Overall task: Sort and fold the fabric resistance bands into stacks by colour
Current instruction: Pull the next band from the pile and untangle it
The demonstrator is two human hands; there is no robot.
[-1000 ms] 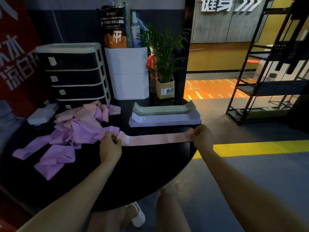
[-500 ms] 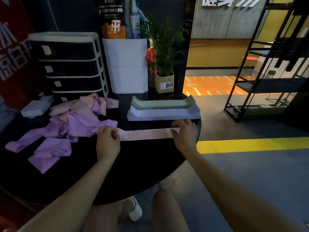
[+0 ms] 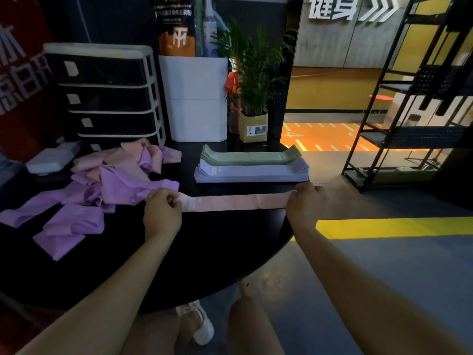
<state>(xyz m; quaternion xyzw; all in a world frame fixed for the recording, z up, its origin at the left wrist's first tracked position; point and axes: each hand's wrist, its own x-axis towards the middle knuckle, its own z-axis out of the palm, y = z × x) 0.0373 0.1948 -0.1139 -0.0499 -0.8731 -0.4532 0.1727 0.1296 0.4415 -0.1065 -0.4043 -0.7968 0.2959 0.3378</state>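
Observation:
A pink fabric band [image 3: 235, 202] lies stretched flat across the round black table [image 3: 222, 249]. My left hand [image 3: 161, 210] pinches its left end and my right hand [image 3: 304, 203] grips its right end at the table's edge. Just behind it sits a neat lavender-grey stack [image 3: 252, 172] with a green stack [image 3: 249, 157] on top. To the left lies a loose heap of purple bands [image 3: 107, 190] mixed with pink bands [image 3: 115, 158].
A black and white drawer unit [image 3: 105, 96], a white bin [image 3: 193, 98] and a potted plant [image 3: 253, 98] stand along the table's back. A black metal shelf rack [image 3: 414, 98] rises at the right. My knees and a white shoe [image 3: 202, 326] show under the table.
My right hand slid inward along the pink band half a second ago, then back out to its right end. The band is pulled straight again. My left hand stayed put.

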